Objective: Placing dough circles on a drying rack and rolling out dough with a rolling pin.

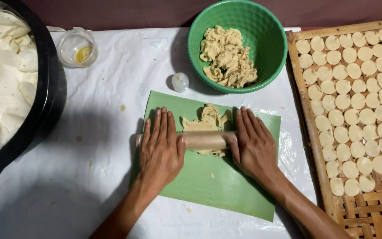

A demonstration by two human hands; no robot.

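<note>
We see two bare forearms, no sleeves reaching into view. Our left hand (160, 148) and right hand (254, 146) wear no gloves, rings, bracelets or watch. The fingers are long and slender, with short, unpainted nails.

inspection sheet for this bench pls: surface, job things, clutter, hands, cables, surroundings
Surface: white plastic sheet with a few crumbs; green mat on it.
Job's things: rolling pin lying across a dough lump on the mat.
Clutter: green bowl of dough scraps behind the mat; small clear bottle; glass cup with yellow residue.
Hands: left hand and right hand lie flat, palms down, on the pin's two ends, fingers straight.
Cables: nothing seen.
Surroundings: woven tray of round dough discs on the right; black tub of pale slices on the left.
</note>
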